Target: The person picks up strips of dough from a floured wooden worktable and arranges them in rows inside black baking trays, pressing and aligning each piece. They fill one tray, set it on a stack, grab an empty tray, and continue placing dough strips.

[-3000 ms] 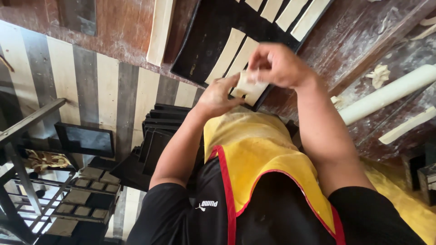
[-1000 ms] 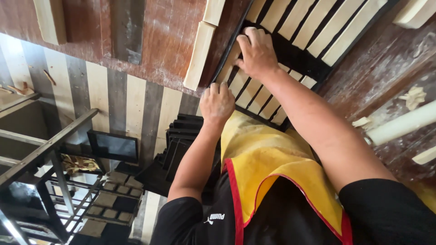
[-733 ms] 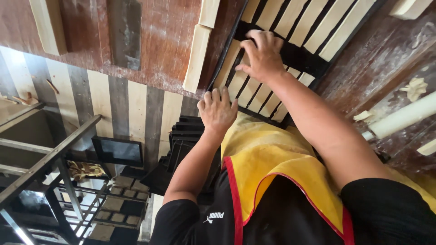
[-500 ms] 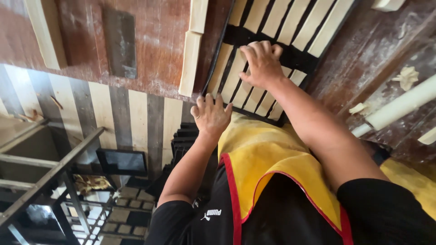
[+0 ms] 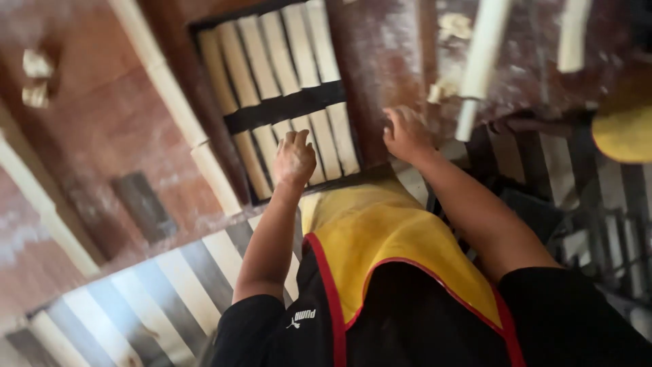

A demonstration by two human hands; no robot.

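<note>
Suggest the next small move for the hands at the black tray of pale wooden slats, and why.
Probably bring the right hand back onto the black tray of pale wooden slats. It rests on the reddish worn bench just beside the tray, holding nothing, while the left hand already lies flat on the slats.

The person wears a black short-sleeved shirt [image 5: 421, 326]; both sleeves end above the elbow, leaving the forearms bare. A small white logo mark sits on the chest near the left shoulder. Over the shirt hangs a yellow apron [image 5: 380, 238] or bib, edged with narrow red piping along its curved sides. The left hand [image 5: 294, 158] and right hand [image 5: 405, 134] are bare: no gloves, rings or watch visible. The frame is motion-blurred, so finer detail cannot be read.
</note>
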